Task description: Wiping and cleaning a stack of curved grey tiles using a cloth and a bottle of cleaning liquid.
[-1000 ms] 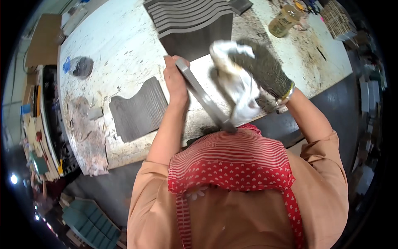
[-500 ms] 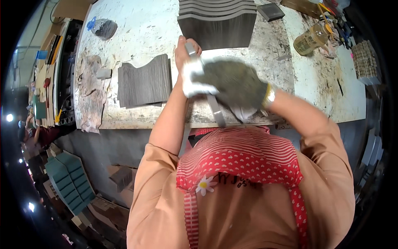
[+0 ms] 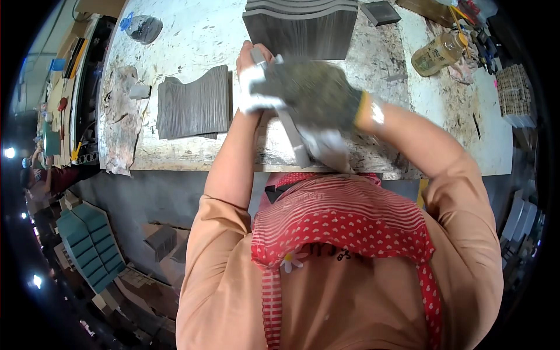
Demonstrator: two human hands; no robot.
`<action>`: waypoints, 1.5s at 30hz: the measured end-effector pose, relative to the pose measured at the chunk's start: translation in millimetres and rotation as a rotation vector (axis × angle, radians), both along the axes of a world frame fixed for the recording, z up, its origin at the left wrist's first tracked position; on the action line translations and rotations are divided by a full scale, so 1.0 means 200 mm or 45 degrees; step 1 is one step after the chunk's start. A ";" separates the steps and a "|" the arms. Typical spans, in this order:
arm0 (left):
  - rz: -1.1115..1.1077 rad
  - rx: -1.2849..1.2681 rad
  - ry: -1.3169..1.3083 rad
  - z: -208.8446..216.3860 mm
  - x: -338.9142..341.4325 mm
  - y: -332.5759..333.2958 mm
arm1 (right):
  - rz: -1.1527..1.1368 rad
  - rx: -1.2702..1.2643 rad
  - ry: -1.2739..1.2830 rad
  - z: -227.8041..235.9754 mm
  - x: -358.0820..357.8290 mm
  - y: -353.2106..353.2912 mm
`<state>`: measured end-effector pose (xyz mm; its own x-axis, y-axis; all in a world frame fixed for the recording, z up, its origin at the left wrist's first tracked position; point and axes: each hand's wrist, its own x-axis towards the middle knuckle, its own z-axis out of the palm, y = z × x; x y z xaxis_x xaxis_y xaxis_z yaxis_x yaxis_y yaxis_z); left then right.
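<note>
My bare left hand (image 3: 249, 57) is closed around the far end of a grey wood-grain panel (image 3: 293, 140), which shows edge-on as a narrow strip slanting toward me. Across that strip lies my right hand (image 3: 309, 93) in a dark, worn glove, smeared by motion. It grips a white cloth (image 3: 254, 90), pressed on the panel's edge; a loose end of the cloth hangs near the table's front. The glove and cloth hide the panel's middle. Left of my left arm, a few flat grey panels with a wavy top edge (image 3: 195, 105) lie overlapping.
A stack of wavy grey panels (image 3: 300, 35) stands beyond my hands on the stained white table (image 3: 373, 116). A small dark block (image 3: 380, 13) and a bottle of yellowish liquid (image 3: 436, 55) are right; a clear jug (image 3: 144, 29), grey block (image 3: 140, 91) and dirty cloth (image 3: 119, 122) are left.
My gloved right hand has slid with the white cloth toward the panel's far end. My left hand keeps its hold. The whole view has shifted slightly.
</note>
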<state>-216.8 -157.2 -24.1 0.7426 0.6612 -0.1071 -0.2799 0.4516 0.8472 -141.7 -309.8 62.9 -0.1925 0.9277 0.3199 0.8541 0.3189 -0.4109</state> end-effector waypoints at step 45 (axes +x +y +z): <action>0.036 0.311 0.072 -0.02 0.00 0.02 | -0.033 -0.275 0.985 0.14 -0.09 -0.59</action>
